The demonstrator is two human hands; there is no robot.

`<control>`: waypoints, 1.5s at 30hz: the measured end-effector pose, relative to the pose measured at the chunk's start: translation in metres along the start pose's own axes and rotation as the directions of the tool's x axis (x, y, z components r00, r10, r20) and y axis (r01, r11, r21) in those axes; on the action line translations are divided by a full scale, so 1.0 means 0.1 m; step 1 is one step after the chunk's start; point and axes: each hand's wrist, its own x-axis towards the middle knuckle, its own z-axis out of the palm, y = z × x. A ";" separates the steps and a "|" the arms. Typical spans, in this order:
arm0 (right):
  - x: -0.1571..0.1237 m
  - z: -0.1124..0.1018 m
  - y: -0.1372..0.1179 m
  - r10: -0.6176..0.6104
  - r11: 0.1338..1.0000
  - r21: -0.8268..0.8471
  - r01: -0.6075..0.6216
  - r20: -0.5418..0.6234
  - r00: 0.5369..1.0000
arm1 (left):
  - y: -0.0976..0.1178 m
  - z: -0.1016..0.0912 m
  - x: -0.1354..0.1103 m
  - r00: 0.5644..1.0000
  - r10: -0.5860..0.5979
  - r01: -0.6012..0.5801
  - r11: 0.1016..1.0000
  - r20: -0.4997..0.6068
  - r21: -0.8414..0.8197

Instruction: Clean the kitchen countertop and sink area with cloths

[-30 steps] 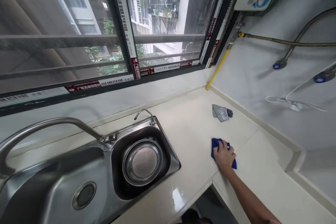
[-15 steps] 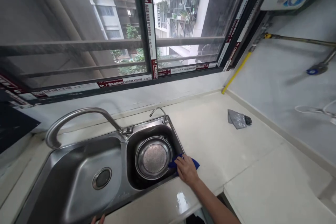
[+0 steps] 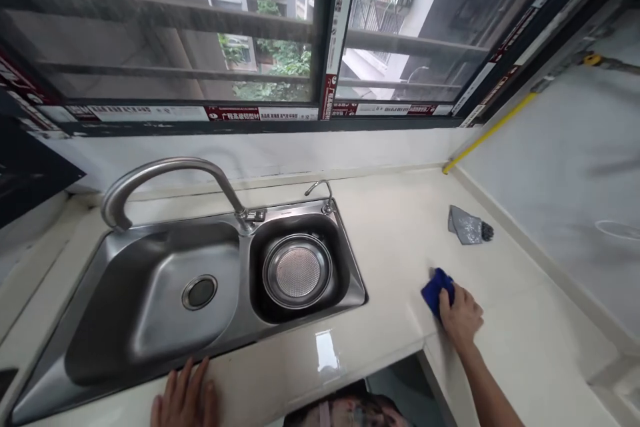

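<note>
My right hand [image 3: 461, 315] grips a blue cloth [image 3: 438, 292] on the pale countertop [image 3: 390, 240], to the right of the sink. The cloth is bunched under the fingers. My left hand [image 3: 184, 397] rests on the counter's front strip, fingers stretched out near the edge of the double steel sink [image 3: 245, 267]. Inside the smaller right basin sits a round metal strainer pan [image 3: 299, 270] with a dimpled bottom. The larger left basin has a round drain [image 3: 199, 291].
A curved steel faucet [image 3: 175, 165] arches over the left basin. A small spout [image 3: 320, 188] stands at the right basin's back corner. A grey crumpled packet [image 3: 468, 225] lies near the right wall. A yellow pipe [image 3: 490, 133] runs down the corner beside the window.
My right hand has moved the blue cloth from the sink's right rim across the counter to the right. More of my left hand now shows on the front edge. The view has tilted down.
</note>
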 end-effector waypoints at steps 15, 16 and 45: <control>-1.61 -0.37 -1.74 -0.635 0.772 0.186 0.608 0.249 0.731 | 0.10 0.00 -0.10 0.976 0.110 -0.107 0.994 -0.190 0.029; -1.71 -0.39 -1.85 -0.700 0.715 0.236 0.659 0.255 0.668 | 0.10 0.00 -0.10 0.971 0.121 -0.116 0.993 -0.206 0.036; -1.92 -0.35 -1.95 -0.935 0.354 0.371 0.858 0.109 0.338 | 0.16 -0.01 -0.34 0.885 0.000 -0.128 0.961 -0.466 -0.244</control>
